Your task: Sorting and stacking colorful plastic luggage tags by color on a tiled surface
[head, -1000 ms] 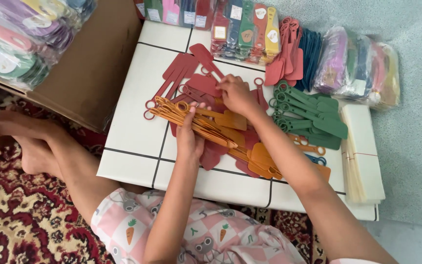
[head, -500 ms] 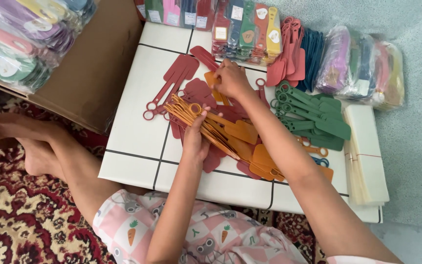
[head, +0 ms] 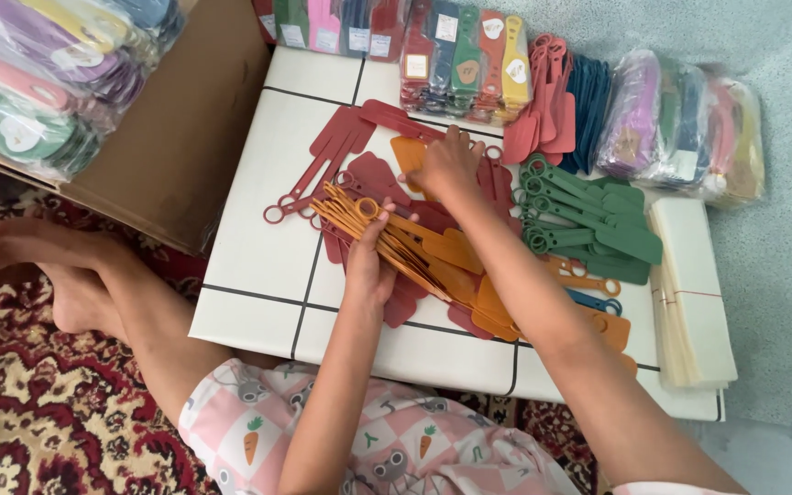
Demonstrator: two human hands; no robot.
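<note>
- We see the left hand (head: 370,266) closed around a fanned bundle of orange ring-handled spatulas (head: 396,240), near the middle of the white tabletop (head: 258,247); the thumb reaches up to one ring at the handle end.
- The bundle runs slantwise, rings toward the far left, blades toward the near right, and it lies over a scatter of dark red spatulas (head: 346,147).
- The right hand (head: 449,165) lies palm down, fingers pressed on a single orange spatula blade (head: 408,151) toward the far edge of the tabletop. We cannot tell whether the fingers pinch it or merely rest on it.
- Just right of that hand lies a group of green spatulas (head: 588,220), rings pointing left, near the right side of the tabletop.
- Along the far edge stand packaged spatula sets (head: 456,55), then loose pink-red spatulas (head: 543,110) and dark blue spatulas (head: 590,101).
- Clear bags of mixed-colour spatulas (head: 680,128) sit at the far right corner.
- A stack of flat clear sleeves (head: 689,293) lies along the right edge.
- A brown cardboard box (head: 176,128) stands off the left edge, with more bagged spatulas (head: 38,73) upon it.
- The person's bare feet (head: 57,266) rest on a patterned red carpet (head: 38,422) beside the near left corner.
</note>
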